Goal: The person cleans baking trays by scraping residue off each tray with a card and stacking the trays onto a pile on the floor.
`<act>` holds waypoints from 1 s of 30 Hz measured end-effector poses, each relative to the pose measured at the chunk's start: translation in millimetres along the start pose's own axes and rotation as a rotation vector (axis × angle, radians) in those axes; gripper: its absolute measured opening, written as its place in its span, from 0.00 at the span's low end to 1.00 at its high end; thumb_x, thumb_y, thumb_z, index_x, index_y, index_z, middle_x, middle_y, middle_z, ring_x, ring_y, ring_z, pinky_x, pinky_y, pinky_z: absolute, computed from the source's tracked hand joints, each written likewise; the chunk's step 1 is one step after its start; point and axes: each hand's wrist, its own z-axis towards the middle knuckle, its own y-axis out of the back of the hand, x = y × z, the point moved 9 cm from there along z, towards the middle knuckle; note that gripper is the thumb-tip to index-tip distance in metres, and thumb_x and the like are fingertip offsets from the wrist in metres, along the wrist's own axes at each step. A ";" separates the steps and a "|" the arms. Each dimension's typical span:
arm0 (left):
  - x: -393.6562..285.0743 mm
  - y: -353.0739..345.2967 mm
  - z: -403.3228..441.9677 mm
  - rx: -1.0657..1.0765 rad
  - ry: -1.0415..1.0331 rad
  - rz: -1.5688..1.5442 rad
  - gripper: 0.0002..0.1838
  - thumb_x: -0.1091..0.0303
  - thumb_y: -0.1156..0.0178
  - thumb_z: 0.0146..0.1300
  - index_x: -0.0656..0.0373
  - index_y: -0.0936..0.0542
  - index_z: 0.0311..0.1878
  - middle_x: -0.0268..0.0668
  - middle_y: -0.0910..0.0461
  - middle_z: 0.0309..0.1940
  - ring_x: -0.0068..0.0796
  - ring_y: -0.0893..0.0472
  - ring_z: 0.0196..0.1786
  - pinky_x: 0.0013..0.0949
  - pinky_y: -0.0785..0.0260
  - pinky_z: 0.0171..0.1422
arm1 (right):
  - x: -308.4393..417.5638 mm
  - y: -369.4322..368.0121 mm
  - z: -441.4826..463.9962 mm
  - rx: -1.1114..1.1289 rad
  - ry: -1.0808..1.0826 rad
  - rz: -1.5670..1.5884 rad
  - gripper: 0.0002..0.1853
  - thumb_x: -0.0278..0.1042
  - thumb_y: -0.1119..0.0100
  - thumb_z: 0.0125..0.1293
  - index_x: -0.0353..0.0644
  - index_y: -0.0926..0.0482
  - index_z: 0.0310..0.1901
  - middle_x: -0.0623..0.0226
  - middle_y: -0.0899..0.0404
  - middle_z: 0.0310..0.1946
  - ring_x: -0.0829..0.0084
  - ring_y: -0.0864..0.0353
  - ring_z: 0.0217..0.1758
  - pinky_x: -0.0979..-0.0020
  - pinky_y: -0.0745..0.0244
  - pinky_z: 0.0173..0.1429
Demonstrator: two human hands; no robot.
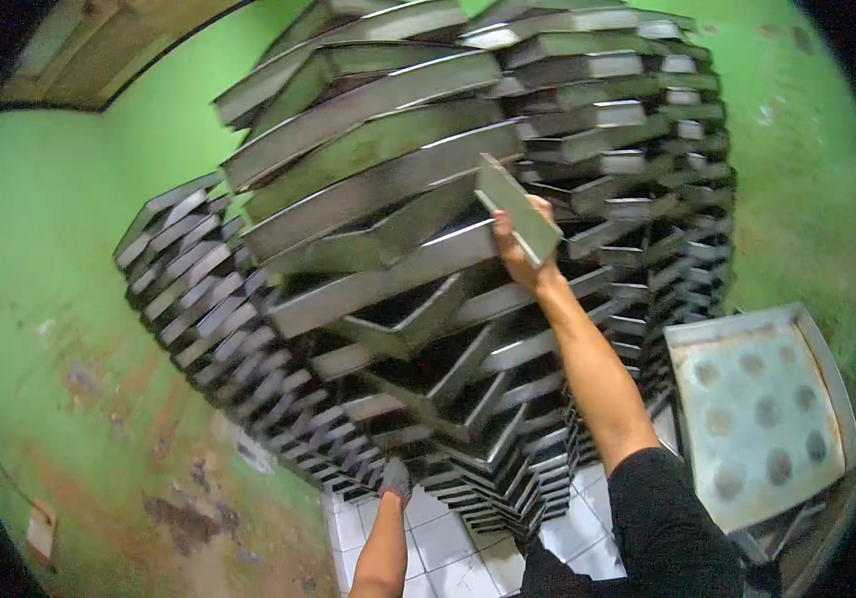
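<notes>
Grey-green and flat, the panel (pixel 520 209) was in my right hand (pixel 526 239), held up at a tilt before the tall stacks. The fingers of that hand were clenched about it, thumb at the left edge and the others round the opposite edge. It lay across my view of the metal trays (pixel 378 204), so I could not tell whether it touched them. My left hand (pixel 395 480) was much lower, at the foot of the left-hand stack (pixel 239 324) (it looked greyish and blurred down there, so I cannot tell whether its fingers were closed on anything).

The trays were piled crosswise in several columns, their long rims jutting out at angles, some catching a bright shine. Beneath them showed white floor tiles (pixel 438 543). To the right of my right arm, near the stacks, was a pale, raised-edged tray (pixel 747 439), with round, darker marks in three rows of three and brownish staining along its edges. Behind everything stood the green wall (pixel 39 289), scuffed and stripped to brown patches low on the left. A black sleeve (pixel 662 518) covered my upper right arm.
</notes>
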 end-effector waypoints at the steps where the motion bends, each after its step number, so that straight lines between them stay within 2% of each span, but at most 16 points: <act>1: 0.9 -14.7 10.2 0.009 -0.032 0.255 0.19 0.52 0.44 0.72 0.55 0.11 0.47 0.44 0.15 0.53 0.44 0.18 0.59 0.49 0.30 0.65 | -6.7 -10.6 -5.3 -0.011 -0.003 -0.041 0.15 0.45 0.41 0.74 0.42 0.17 0.36 0.59 0.21 0.32 0.53 0.23 0.40 0.52 0.29 0.53; 2: 12.8 -31.2 24.2 0.020 -0.013 0.235 0.19 0.52 0.44 0.72 0.55 0.11 0.47 0.44 0.15 0.53 0.44 0.18 0.59 0.49 0.30 0.65 | -0.9 -16.3 -1.8 0.035 -0.033 0.002 0.16 0.46 0.43 0.75 0.40 0.17 0.38 0.58 0.23 0.32 0.52 0.24 0.41 0.52 0.30 0.54; 4: 33.0 -35.5 42.5 -0.099 0.224 -0.495 0.18 0.57 0.47 0.74 0.55 0.16 0.57 0.43 0.15 0.53 0.41 0.18 0.58 0.42 0.27 0.61 | -5.6 -19.2 -8.8 0.037 0.016 -0.038 0.17 0.46 0.44 0.76 0.39 0.18 0.41 0.55 0.24 0.33 0.51 0.24 0.41 0.52 0.30 0.55; 6: 4.5 43.2 10.7 0.256 0.023 0.026 0.21 0.59 0.49 0.76 0.58 0.20 0.64 0.43 0.16 0.55 0.44 0.19 0.59 0.41 0.28 0.64 | -7.4 -25.8 -12.7 0.064 0.022 -0.051 0.17 0.46 0.45 0.76 0.38 0.18 0.41 0.55 0.24 0.33 0.51 0.24 0.41 0.52 0.30 0.54; 7: 7.1 22.2 29.3 -0.055 0.124 -0.772 0.21 0.59 0.47 0.73 0.56 0.18 0.62 0.41 0.17 0.56 0.43 0.20 0.62 0.46 0.30 0.67 | -7.7 -29.5 -14.7 0.072 0.014 -0.077 0.17 0.47 0.46 0.76 0.38 0.19 0.42 0.54 0.25 0.33 0.51 0.25 0.41 0.52 0.30 0.54; 9: 12.4 14.2 29.4 -0.019 0.189 -0.547 0.22 0.57 0.47 0.74 0.57 0.22 0.65 0.41 0.19 0.58 0.42 0.22 0.62 0.46 0.32 0.68 | -6.9 -34.3 -18.9 0.047 0.042 -0.080 0.18 0.46 0.46 0.76 0.38 0.20 0.41 0.54 0.26 0.33 0.51 0.26 0.40 0.51 0.31 0.52; 10: 16.7 14.1 23.2 -0.022 0.233 -0.631 0.23 0.57 0.47 0.75 0.57 0.24 0.67 0.41 0.20 0.59 0.42 0.23 0.63 0.45 0.32 0.69 | -3.9 -36.7 -19.4 0.033 0.043 -0.094 0.18 0.46 0.46 0.77 0.38 0.20 0.41 0.54 0.26 0.32 0.51 0.26 0.39 0.51 0.31 0.52; 15: 44.6 7.4 -37.6 -0.214 0.606 -1.906 0.29 0.52 0.46 0.77 0.57 0.33 0.75 0.40 0.25 0.64 0.40 0.27 0.64 0.45 0.35 0.72 | 8.2 -36.4 -23.5 0.007 0.048 -0.068 0.16 0.43 0.43 0.76 0.37 0.19 0.42 0.54 0.22 0.35 0.53 0.23 0.41 0.54 0.30 0.54; 17: 85.2 24.9 -59.5 -0.483 0.667 -2.070 0.32 0.51 0.46 0.78 0.57 0.37 0.78 0.40 0.27 0.66 0.39 0.28 0.65 0.44 0.37 0.73 | -0.3 -48.2 -27.4 0.131 -0.091 -0.043 0.15 0.42 0.41 0.76 0.36 0.17 0.44 0.54 0.20 0.36 0.54 0.22 0.45 0.55 0.30 0.57; 18: 120.6 42.4 -67.3 -0.685 0.663 -2.024 0.34 0.50 0.46 0.78 0.57 0.39 0.79 0.40 0.28 0.67 0.39 0.29 0.65 0.44 0.37 0.74 | -8.9 -55.5 -29.8 0.188 -0.256 0.141 0.15 0.41 0.41 0.76 0.35 0.18 0.49 0.53 0.19 0.41 0.53 0.24 0.51 0.54 0.31 0.59; 20: 198.0 206.7 -136.4 -1.195 0.566 -1.763 0.32 0.59 0.47 0.77 0.61 0.40 0.79 0.43 0.33 0.73 0.38 0.36 0.74 0.40 0.46 0.80 | 37.5 -24.9 9.3 0.089 0.057 0.029 0.15 0.40 0.44 0.78 0.35 0.19 0.52 0.52 0.20 0.44 0.51 0.25 0.53 0.54 0.31 0.59; 23: 305.1 419.5 -193.3 -1.619 0.264 -1.440 0.28 0.64 0.49 0.78 0.66 0.36 0.76 0.45 0.32 0.73 0.38 0.36 0.76 0.39 0.50 0.83 | 66.8 -14.5 94.3 0.086 0.073 0.213 0.15 0.39 0.49 0.82 0.37 0.20 0.56 0.55 0.17 0.52 0.57 0.19 0.55 0.57 0.25 0.58; 24: 323.5 509.4 -215.9 -1.587 0.287 -1.236 0.27 0.62 0.49 0.77 0.68 0.33 0.73 0.49 0.29 0.70 0.42 0.32 0.75 0.41 0.48 0.82 | 61.6 -19.3 120.7 0.071 0.065 0.175 0.17 0.42 0.49 0.82 0.37 0.19 0.57 0.58 0.15 0.53 0.61 0.15 0.53 0.61 0.22 0.55; 25: 360.5 554.8 -206.0 -1.690 0.191 -1.048 0.28 0.59 0.47 0.76 0.69 0.31 0.72 0.54 0.28 0.70 0.47 0.31 0.74 0.43 0.45 0.81 | 33.7 -43.3 143.6 0.053 -0.091 0.204 0.17 0.37 0.58 0.86 0.38 0.20 0.59 0.59 0.17 0.52 0.64 0.21 0.50 0.64 0.27 0.61; 27: 396.2 670.4 -207.3 -1.841 0.128 -0.580 0.29 0.54 0.48 0.75 0.63 0.29 0.71 0.54 0.27 0.69 0.52 0.27 0.71 0.46 0.41 0.79 | 44.2 -83.6 210.5 0.205 0.062 -0.344 0.16 0.37 0.55 0.85 0.41 0.21 0.62 0.59 0.18 0.53 0.59 0.20 0.50 0.62 0.24 0.59; 30: 454.2 785.3 -167.8 -1.775 0.195 -0.198 0.28 0.48 0.50 0.76 0.60 0.24 0.66 0.54 0.23 0.64 0.56 0.24 0.67 0.46 0.37 0.75 | 29.8 -123.7 271.4 -0.148 0.430 0.078 0.20 0.48 0.54 0.84 0.45 0.20 0.63 0.53 0.16 0.51 0.50 0.17 0.50 0.56 0.22 0.58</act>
